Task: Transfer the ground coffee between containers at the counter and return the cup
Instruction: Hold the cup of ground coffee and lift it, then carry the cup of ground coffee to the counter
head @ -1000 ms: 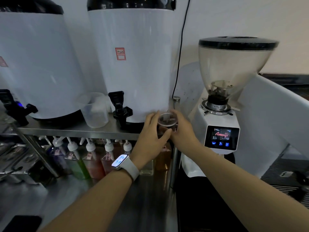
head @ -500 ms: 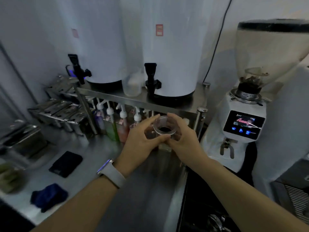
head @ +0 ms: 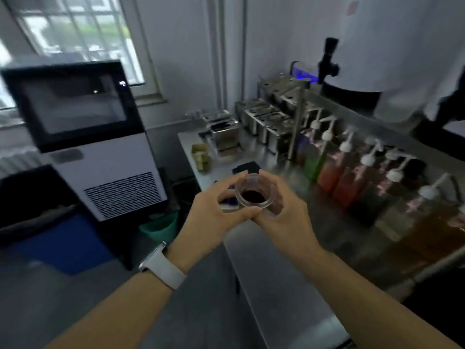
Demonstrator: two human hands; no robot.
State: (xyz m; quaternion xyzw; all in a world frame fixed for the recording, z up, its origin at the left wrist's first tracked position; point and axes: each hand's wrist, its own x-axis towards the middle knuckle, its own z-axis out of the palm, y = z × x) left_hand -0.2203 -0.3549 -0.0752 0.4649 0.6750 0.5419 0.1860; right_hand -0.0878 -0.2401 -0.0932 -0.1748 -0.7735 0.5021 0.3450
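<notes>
A small clear cup [head: 254, 192] with dark ground coffee in its bottom is held upright in mid-air over the steel counter [head: 281, 248]. My left hand [head: 211, 212], with a white watch on its wrist, wraps the cup's left side. My right hand [head: 286, 217] wraps its right side, and the fingertips of both hands meet under the rim. The cup's lower part is hidden by my fingers. The coffee grinder is out of view.
A row of syrup pump bottles [head: 352, 172] stands under a steel shelf at right, with a white dispenser [head: 392, 46] and its black tap above. Steel lidded bins [head: 264, 114] sit at the counter's back. A white machine with a dark window [head: 83, 137] stands left.
The view has swung left, away from the grinder and shelf. Both hands carried the cup off the shelf edge and leftward over the counter, still holding it together.
</notes>
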